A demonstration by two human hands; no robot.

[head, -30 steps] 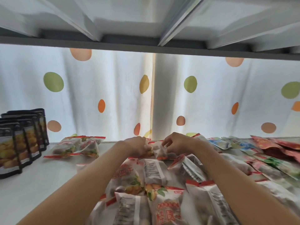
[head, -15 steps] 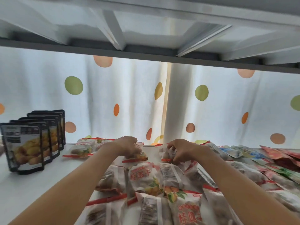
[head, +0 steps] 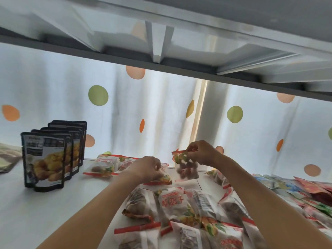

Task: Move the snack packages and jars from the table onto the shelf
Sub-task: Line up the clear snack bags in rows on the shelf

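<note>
Head view: my right hand [head: 201, 152] pinches the red top seal of a clear, soft plastic packet of dried fruit [head: 186, 167], lifted above the white shelf [head: 53, 203]. My left hand [head: 147, 168] grips a similar red-edged packet [head: 164, 177] lying there. I judge both light, crinkly, slippery; seals give the best hold.
</note>
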